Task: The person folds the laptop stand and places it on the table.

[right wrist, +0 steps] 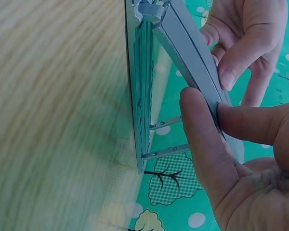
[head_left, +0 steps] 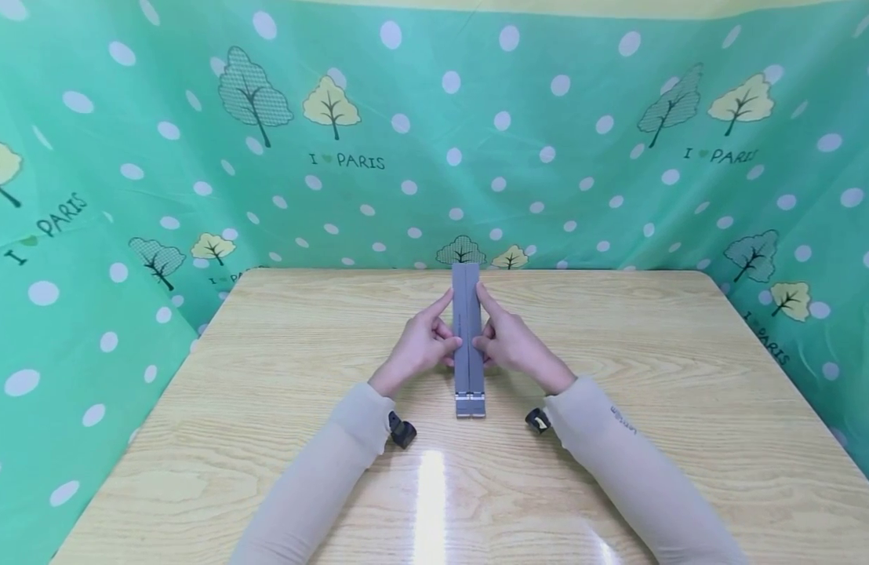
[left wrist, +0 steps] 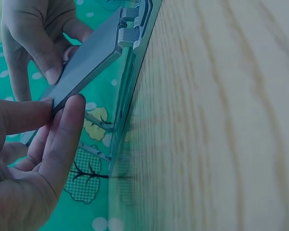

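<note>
A narrow grey folding laptop stand [head_left: 468, 373] stands near the middle of the table. Its upper part slopes up from the hinge [left wrist: 128, 36] at the near end, while its base [right wrist: 137, 96] lies on the tabletop. Thin metal struts [right wrist: 167, 152] show between the two parts. On the left edge of the upper part, my left hand [head_left: 422, 343] pinches between thumb and fingers. My right hand [head_left: 514, 343] pinches the opposite edge the same way. Both index fingers stretch forward along the sides in the head view.
A light wood-grain table [head_left: 265, 471] lies beneath. Behind it and at both sides hangs a green dotted cloth [head_left: 406, 188] with printed trees. Black wrist straps [head_left: 402, 430] sit at the cuffs of the pale sleeves [head_left: 314, 479].
</note>
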The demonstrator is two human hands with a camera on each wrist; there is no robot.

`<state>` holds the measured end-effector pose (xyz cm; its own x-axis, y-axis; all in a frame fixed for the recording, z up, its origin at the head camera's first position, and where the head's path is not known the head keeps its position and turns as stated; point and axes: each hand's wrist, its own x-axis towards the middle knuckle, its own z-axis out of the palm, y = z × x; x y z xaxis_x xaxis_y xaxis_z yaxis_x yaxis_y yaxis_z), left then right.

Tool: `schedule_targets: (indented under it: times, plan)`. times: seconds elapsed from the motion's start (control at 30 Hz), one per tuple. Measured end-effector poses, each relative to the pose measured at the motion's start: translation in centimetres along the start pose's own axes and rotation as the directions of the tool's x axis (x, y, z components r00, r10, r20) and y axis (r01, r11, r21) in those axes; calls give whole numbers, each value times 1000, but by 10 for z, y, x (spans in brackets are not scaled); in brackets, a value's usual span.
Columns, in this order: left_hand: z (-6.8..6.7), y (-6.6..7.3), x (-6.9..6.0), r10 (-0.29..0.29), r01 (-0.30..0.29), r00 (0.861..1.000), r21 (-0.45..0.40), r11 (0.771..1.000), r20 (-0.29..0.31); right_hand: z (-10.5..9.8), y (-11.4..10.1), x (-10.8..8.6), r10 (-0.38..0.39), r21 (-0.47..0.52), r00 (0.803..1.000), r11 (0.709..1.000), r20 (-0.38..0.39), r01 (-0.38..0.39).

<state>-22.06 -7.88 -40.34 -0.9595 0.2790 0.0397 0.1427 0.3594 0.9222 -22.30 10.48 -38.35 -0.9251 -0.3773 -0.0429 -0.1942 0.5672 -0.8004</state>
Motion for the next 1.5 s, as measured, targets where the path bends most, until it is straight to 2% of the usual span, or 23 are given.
schedule_targets:
  times: [0.27, 0.4, 0.57, 0.8, 1.2, 1.4, 1.5]
  plan:
    - [-3, 3, -2, -11, 12, 999, -11, 1000, 43, -5, 1, 2, 11, 60, 1000, 998, -4, -10]
    - [-5, 6, -3, -13, 13, 998, 15, 1000, 56, -6, 5, 4, 10, 57, 999, 998, -32, -8]
    - [-3, 7, -4, 12, -16, 998, 75, 997, 57, -4, 5, 5, -4, 29, 999, 1000, -52, 6]
    - [-2, 5, -3, 38, -45, 998, 139, 989, 52, 0, 1, 3, 25, 62, 998, 998, -52, -22]
    - [-5, 3, -3, 37, -52, 996, 176, 983, 85, 6, -3, 0, 58, 60, 996, 997, -61, -55]
    - [-4, 8, -6, 27, -55, 992, 237, 970, 119, -6, 0, 1, 43, -17, 998, 999, -53, -44]
    - [-3, 14, -12, 2, -46, 990, 304, 952, 144, -16, 5, 3, -4, -26, 997, 1000, -72, 3]
